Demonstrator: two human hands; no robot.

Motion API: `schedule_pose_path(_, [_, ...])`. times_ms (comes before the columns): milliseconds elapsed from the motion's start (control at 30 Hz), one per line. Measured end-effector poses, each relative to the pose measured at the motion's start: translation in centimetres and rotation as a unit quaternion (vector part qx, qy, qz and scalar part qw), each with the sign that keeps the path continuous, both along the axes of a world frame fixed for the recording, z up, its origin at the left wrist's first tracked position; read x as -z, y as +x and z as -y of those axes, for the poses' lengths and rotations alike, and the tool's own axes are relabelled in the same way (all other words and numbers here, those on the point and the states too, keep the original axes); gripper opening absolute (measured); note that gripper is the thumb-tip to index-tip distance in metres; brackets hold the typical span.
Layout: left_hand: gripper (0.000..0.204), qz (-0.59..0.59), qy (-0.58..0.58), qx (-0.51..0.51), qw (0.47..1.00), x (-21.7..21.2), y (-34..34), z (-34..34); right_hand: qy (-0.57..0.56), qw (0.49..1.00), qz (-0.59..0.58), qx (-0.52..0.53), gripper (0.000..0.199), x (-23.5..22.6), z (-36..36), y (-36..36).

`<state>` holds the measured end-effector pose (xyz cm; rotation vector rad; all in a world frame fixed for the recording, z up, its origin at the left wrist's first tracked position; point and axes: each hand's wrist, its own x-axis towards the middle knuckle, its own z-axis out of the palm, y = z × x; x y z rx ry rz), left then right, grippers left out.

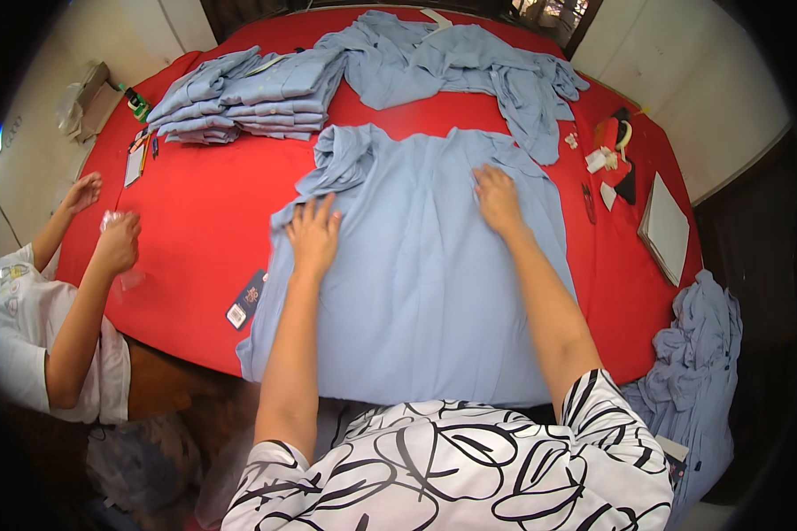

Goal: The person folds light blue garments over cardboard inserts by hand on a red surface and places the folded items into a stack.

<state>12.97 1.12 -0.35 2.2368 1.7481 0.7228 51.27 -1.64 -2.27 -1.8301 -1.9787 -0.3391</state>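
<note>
Head view: a light-blue shirt point(416, 283) lies spread on the red-covered surface point(195, 239), lightly creased down the middle, bunched at its upper left; a navy hang tag point(246, 299) sits beside it. The left hand point(314, 234), fingers splayed, and right hand point(499, 202), fingers slightly parted, rest on the shirt, each grip loose and holding nothing.
</note>
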Motion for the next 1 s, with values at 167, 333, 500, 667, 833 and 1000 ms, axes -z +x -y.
schedule_pose_path(167, [0.057,-0.122,-0.038,-0.094,0.987,1.2,-6.6,-8.3,-0.104,0.963,0.002,0.248,0.055,-2.3,-4.6,8.2])
schedule_pose_path(333, [0.066,-0.175,-0.014,-0.097,0.980,0.0,-7.3,-11.7,-0.077,0.975,0.015,0.207,0.055,-0.4,-6.0,12.8])
schedule_pose_path(500, [0.060,-0.052,-0.008,-0.026,0.998,-1.2,-8.9,-13.7,-0.091,0.935,0.154,0.306,0.052,-2.2,-5.1,10.5])
schedule_pose_path(667, [0.048,0.045,-0.011,-0.057,0.997,-5.5,-14.3,-0.5,-0.095,0.967,0.028,0.234,0.050,-3.6,10.2,4.9])
schedule_pose_path(833, [0.047,-0.210,0.000,-0.007,0.978,-0.6,-15.1,11.2,-0.141,0.954,-0.025,0.263,0.052,-1.1,20.7,0.2])
schedule_pose_path(1000, [0.053,-0.180,0.092,-0.037,0.979,0.7,-18.8,11.0,-0.108,0.962,-0.073,0.239,0.054,-1.5,22.6,2.8])
